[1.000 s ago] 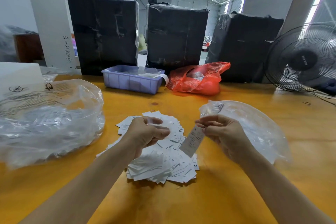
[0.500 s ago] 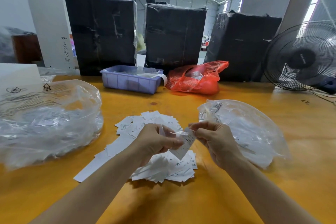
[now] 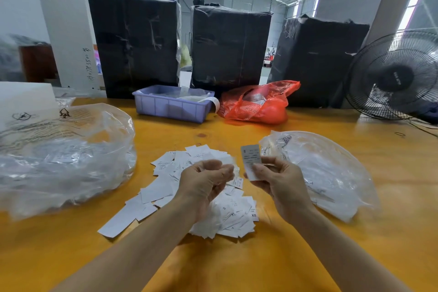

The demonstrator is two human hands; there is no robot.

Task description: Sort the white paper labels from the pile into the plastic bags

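Note:
A pile of white paper labels [image 3: 227, 218] lies spread on the yellow table [image 3: 237, 265] in front of me. My right hand [image 3: 282, 182] pinches one label [image 3: 250, 155] between thumb and fingers and holds it upright above the pile's right edge. My left hand [image 3: 201, 182] hovers over the middle of the pile with its fingers curled toward the thumb; whether it holds anything is hidden. A large clear plastic bag [image 3: 66, 156] with labels inside lies at the left. A flatter clear bag [image 3: 327, 168] lies at the right, just behind my right hand.
A lilac plastic tray [image 3: 170, 106] and a red plastic bag [image 3: 256, 104] sit at the back of the table. Three black-wrapped bales [image 3: 230, 47] stand behind them. A black fan [image 3: 395, 76] stands at the back right.
Both hands met at the label half a second ago. Now they have parted: my right hand has turned the label upright and lifted it, my left hand has drawn back over the pile.

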